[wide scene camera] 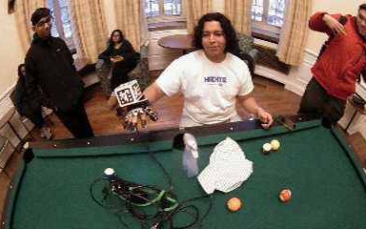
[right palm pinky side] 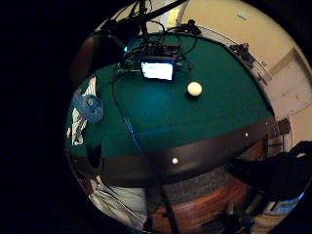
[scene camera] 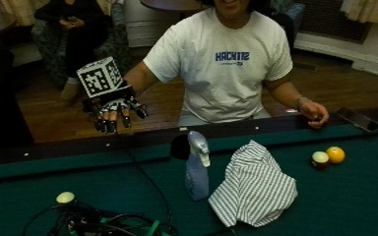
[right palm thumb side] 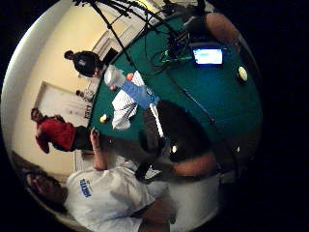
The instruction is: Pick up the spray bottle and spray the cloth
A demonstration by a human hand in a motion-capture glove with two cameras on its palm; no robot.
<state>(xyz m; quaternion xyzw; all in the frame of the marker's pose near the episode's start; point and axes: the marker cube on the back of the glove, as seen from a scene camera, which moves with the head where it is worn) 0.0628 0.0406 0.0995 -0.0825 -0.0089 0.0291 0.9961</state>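
Observation:
A pale blue spray bottle stands upright on the green felt of a pool table, near the person's rail. Right beside it lies a crumpled striped cloth. My gloved right hand hangs in the air above the rail, well off to the side of the bottle, fingers spread and pointing down, holding nothing. In the wide outside view the bottle, the cloth and the hand stand the same way. The thumb side palm view shows the bottle on the cloth.
The person's bare hand rests on the rail. Two balls lie beyond the cloth, two more nearer the camera. A tangle of cables, a small lit screen and a white ball occupy the felt.

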